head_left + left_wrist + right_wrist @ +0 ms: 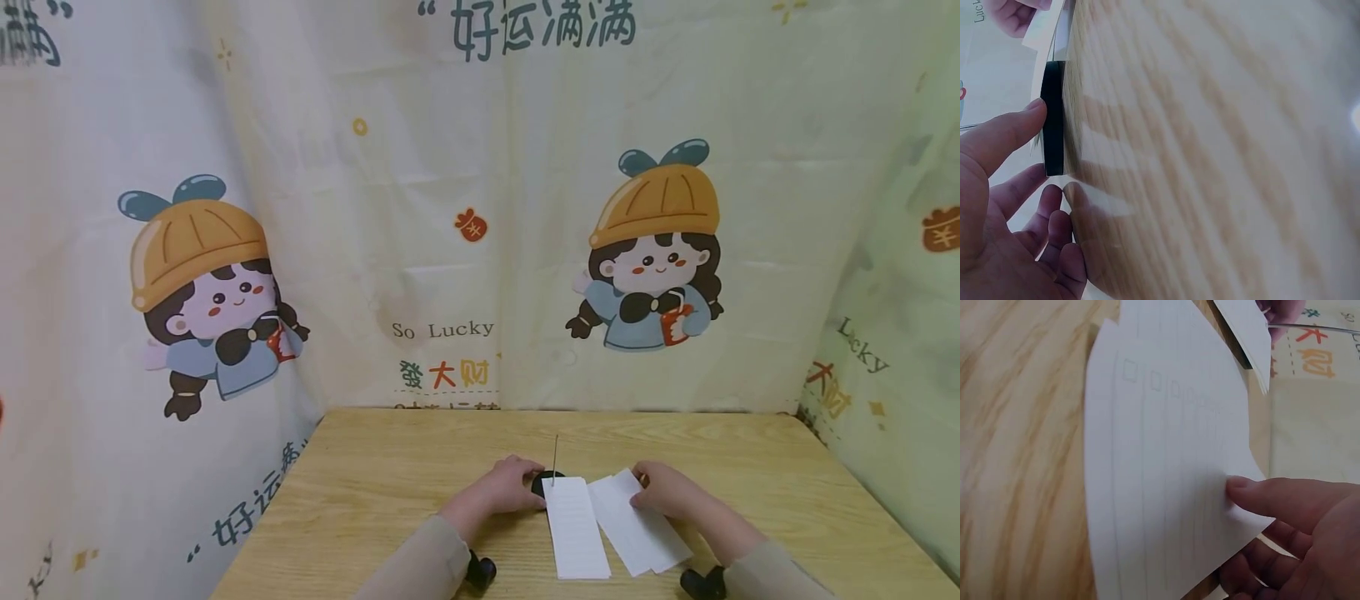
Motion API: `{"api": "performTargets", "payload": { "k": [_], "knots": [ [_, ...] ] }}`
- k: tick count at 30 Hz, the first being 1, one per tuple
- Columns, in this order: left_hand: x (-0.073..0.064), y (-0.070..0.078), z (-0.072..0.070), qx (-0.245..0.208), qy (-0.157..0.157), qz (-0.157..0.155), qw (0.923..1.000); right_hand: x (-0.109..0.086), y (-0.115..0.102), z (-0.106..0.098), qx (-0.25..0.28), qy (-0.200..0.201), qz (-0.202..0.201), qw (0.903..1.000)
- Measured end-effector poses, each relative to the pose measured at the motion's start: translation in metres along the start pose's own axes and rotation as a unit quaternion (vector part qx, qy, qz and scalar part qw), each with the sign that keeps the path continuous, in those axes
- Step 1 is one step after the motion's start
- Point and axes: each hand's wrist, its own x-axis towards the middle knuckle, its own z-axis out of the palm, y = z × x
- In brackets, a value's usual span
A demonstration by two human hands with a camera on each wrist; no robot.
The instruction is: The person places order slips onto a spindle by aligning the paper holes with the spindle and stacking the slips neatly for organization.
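Note:
My left hand holds the round black base of a bill spike between thumb and fingers. From that base a thin metal spike rises upright. White paper slips lie over the base, their upper end at the spike; whether it pierces them is too small to tell. With thumb on top and fingers beneath, my right hand pinches the corner of other white slips, fanned out to the right. Lines and small checkboxes are printed on the top one in the right wrist view.
A wooden table carries everything. Behind it and at both sides hangs a cream curtain with cartoon prints. Black wrist-camera mounts, one near the left sleeve and one near the right sleeve, sit low over the table.

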Motion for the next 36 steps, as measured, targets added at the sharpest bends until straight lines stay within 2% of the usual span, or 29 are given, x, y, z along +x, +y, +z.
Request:
{"api": "performTargets", "payload": {
  "k": [3,12,16,19,28,36],
  "knots": [
    [0.0,0.0,0.0,0.0,-0.001,0.0,1.0,-0.001,0.003,-0.001,0.022,0.006,0.009,0.9997],
    [0.001,0.002,0.0,0.008,-0.006,0.003,0.9999,-0.009,0.013,-0.006,0.085,0.009,-0.008,0.9963],
    [0.003,0.003,0.001,0.017,-0.005,0.008,0.9998,-0.011,0.016,-0.008,0.084,0.011,-0.011,0.9964],
    [0.003,0.004,0.001,0.019,-0.006,0.013,0.9997,-0.012,0.015,-0.012,0.095,0.015,-0.003,0.9954],
    [0.001,0.003,-0.003,0.016,-0.007,0.007,0.9998,-0.013,0.009,-0.024,0.113,0.024,-0.013,0.9932],
    [-0.001,0.0,-0.002,0.007,-0.005,-0.003,1.0,-0.014,0.004,-0.024,0.175,0.024,0.008,0.9842]
  ]
}}
